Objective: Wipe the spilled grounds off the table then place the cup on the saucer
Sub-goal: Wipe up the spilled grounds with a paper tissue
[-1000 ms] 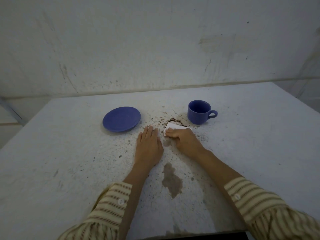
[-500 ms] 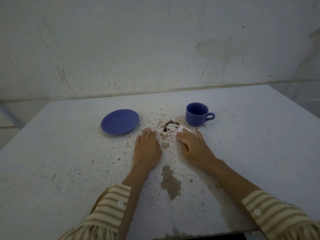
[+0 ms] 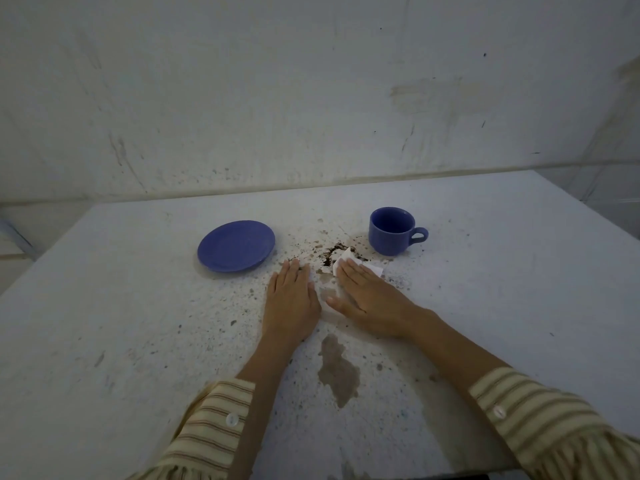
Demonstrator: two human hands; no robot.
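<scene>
Dark spilled grounds (image 3: 329, 252) lie scattered on the white table (image 3: 138, 306) between a blue saucer (image 3: 236, 245) on the left and an upright blue cup (image 3: 393, 231) on the right, handle pointing right. My right hand (image 3: 370, 296) lies flat, fingers pressing a white tissue (image 3: 349, 259) down on the near edge of the grounds, just left of the cup. Beside it, palm down on the table, my left hand (image 3: 291, 299) rests with fingers apart and nothing in it.
A brown stain (image 3: 337, 370) marks the table between my forearms. Small dark specks (image 3: 242, 306) are strewn left of my left hand. A scuffed white wall (image 3: 311, 98) rises right behind the table's far edge.
My right hand swept the tissue to the right toward the cup, then back left onto the grounds, and its fingers flattened out. My left hand stayed in place.
</scene>
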